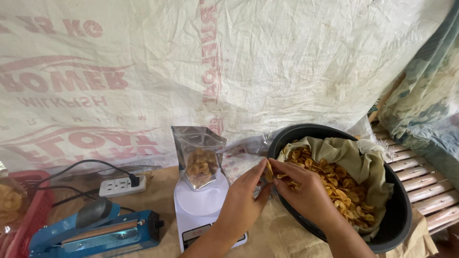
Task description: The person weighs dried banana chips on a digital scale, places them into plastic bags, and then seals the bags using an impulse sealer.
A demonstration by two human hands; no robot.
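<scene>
Both hands (pixel 275 184) pinch banana chips (pixel 269 171) edge-up, long axis vertical, over black basin (pixel 401 210).

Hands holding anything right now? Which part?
Both hands, left hand and right hand, pinch a few banana chips by their edges at the black basin rim; whether they also grip a clear bag cannot be told.

A white woven sack sheet (pixel 229 62) backs the paper-covered table (pixel 282 234), slatted bench (pixel 420 181) at right.

hands: two, bare, left hand (pixel 241 203), right hand (pixel 306 191) | forearms: bare, no sleeves | jewellery: none visible
</scene>
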